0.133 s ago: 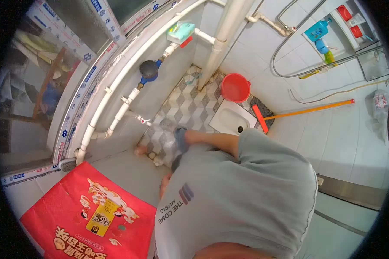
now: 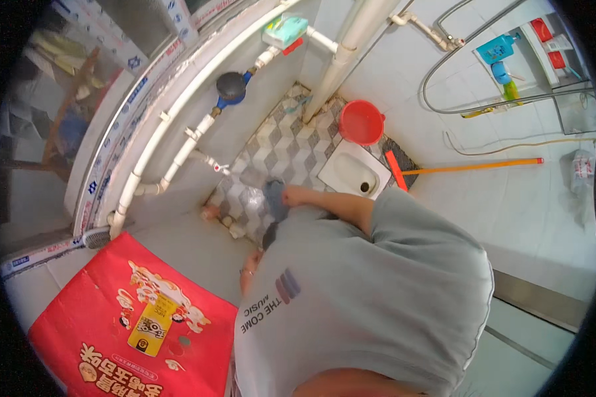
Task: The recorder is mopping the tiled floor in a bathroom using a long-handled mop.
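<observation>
My right arm reaches out to the left from the grey T-shirt, low over the patterned floor. In my right hand, the fingers closed around it, hangs a crumpled blue-grey cloth. Just to its left a small white wall tap sticks out, with a blurred pale streak between tap and cloth. My left hand is lower, beside a dark patch at the shirt's edge; the shirt partly covers it and its fingers do not show clearly.
A red bag fills the lower left. White pipes with a blue water meter run along the left wall. Beyond my arm are a red bucket, a squat toilet and an orange-handled floor squeegee. Bottles stand on a shelf.
The whole view has shifted a little. My right hand stays on the cloth, which is slightly farther up in the picture. More of my left wrist shows past the shirt.
</observation>
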Available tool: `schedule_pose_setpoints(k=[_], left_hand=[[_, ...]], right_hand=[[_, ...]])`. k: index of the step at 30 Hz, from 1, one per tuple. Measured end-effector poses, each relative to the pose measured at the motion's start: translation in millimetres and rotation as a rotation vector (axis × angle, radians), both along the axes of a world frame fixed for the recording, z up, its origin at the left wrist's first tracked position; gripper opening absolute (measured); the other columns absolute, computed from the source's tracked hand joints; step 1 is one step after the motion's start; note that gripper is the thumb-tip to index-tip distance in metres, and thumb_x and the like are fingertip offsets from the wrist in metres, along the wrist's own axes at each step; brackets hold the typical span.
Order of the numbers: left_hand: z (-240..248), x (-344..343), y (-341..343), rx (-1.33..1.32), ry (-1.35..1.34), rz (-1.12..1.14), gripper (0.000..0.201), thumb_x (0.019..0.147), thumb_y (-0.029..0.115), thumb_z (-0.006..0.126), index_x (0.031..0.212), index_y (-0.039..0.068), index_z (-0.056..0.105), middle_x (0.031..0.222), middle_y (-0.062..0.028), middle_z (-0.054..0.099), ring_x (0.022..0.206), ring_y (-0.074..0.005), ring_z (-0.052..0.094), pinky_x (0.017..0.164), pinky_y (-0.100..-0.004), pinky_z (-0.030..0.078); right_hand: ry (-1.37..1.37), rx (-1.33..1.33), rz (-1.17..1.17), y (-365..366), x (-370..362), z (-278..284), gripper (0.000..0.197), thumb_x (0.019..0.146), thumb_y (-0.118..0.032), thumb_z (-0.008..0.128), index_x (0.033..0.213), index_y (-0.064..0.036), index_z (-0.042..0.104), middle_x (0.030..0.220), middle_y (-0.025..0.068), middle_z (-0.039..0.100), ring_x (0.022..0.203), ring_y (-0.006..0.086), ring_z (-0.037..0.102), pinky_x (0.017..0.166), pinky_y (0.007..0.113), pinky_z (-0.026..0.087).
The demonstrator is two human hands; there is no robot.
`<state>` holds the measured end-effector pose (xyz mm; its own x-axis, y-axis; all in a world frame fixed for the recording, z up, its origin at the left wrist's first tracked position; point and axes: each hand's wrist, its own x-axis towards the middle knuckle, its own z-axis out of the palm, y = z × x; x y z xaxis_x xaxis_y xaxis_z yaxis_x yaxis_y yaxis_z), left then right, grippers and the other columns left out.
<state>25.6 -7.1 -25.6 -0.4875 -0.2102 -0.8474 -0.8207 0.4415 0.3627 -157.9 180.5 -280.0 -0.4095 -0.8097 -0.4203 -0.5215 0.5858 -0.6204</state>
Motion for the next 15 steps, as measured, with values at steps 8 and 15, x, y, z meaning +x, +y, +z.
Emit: schedule_pose_setpoints(k=[8, 15], left_hand=[[-44, 23, -16, 0.135, -0.058, 0.009, 0.036, 0.081, 0.036, 0.051, 0.098, 0.004, 0.053, 0.087, -0.0211, 0.059, 0.08, -0.027, 0.058, 0.07, -0.0373, 0.041], [-86, 15, -25, 0.222, -0.039, -0.005, 0.028, 0.084, 0.03, 0.049, 0.087, 0.002, 0.053, 0.079, -0.0183, 0.06, 0.07, -0.0291, 0.059, 0.06, -0.0387, 0.043]], right_hand=[[-0.121, 0.039, -0.259, 3, 8, 11, 0.015, 0.069, -0.022, 0.059, 0.077, -0.0105, 0.064, 0.074, 0.0092, 0.063, 0.072, 0.0257, 0.06, 0.063, 0.037, 0.046], [-0.096, 0.098, -0.261, 12, 13, -8, 0.018, 0.07, -0.025, 0.057, 0.078, -0.0113, 0.064, 0.074, 0.0082, 0.063, 0.072, 0.0261, 0.06, 0.064, 0.037, 0.047]])
